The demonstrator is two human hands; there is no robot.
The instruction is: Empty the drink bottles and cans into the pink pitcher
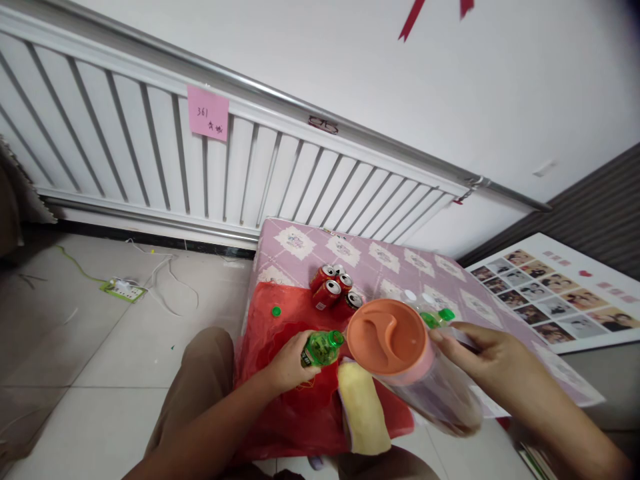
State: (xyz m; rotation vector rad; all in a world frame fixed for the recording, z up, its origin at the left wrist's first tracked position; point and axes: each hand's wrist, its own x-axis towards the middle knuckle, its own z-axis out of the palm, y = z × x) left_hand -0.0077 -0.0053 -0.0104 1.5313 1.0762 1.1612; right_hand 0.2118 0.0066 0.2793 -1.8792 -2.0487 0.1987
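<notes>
A green bottle [323, 348], uncapped and tilted to the right, is wrapped in my left hand [291, 363]. Its mouth is close to the rim of a clear pitcher [445, 393] with an orange lid [387, 337]. My right hand [493, 353] is closed around the pitcher's handle and holds it tilted, lid toward the bottle. A green cap [276, 311] lies on the red cloth [265, 333]. Under the pitcher's left side is a folded yellow cloth [364, 410].
Several opened red cans [327, 293] stand on the patterned tablecloth [345, 248]. Behind the pitcher are bottles, one with a green cap [447, 315]. A radiator [240, 167] runs behind the table; a photo board [560, 290] leans at right. A power strip [123, 290] lies on the floor.
</notes>
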